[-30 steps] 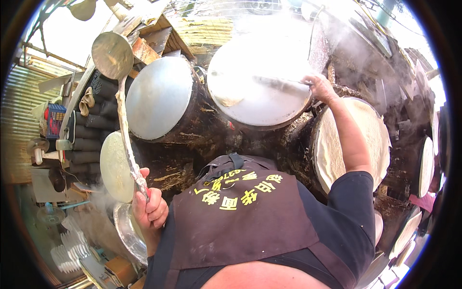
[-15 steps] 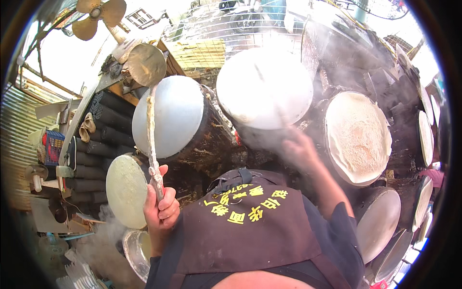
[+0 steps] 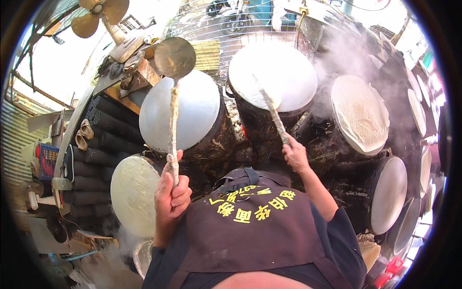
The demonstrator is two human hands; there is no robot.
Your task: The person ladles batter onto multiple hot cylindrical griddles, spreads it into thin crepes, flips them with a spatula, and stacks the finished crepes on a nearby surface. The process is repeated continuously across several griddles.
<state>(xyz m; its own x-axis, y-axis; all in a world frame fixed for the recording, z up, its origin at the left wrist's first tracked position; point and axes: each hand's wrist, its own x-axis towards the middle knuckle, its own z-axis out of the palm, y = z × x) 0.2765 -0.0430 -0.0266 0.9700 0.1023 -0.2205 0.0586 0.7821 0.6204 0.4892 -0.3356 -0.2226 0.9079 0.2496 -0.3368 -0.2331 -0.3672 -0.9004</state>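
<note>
My left hand [image 3: 172, 192] is closed round the crusted handle of a long ladle [image 3: 174, 115]. Its round, dark head is raised and overlaps the far rim of a pale round griddle [image 3: 192, 120]. My right hand [image 3: 295, 154] grips a long, thin, crusted spatula [image 3: 276, 120]. The spatula slants up over a bright white griddle [image 3: 296, 72] at the far middle; whether its tip touches the surface I cannot tell. To the right, a round pancake [image 3: 361, 113] covers another griddle, its edge curling.
A griddle with a pale yellowish layer [image 3: 134, 192] stands at left. Bare griddles [image 3: 389, 195] line the right side on dark drums. Steam drifts at the back right. Dark cylinders [image 3: 113, 139] are stacked at left, below a fan [image 3: 98, 9].
The view has shifted. My right hand, blurred before, now shows sharply with the spatula over the middle griddle. The ladle head appears farther right, against the left griddle's far rim.
</note>
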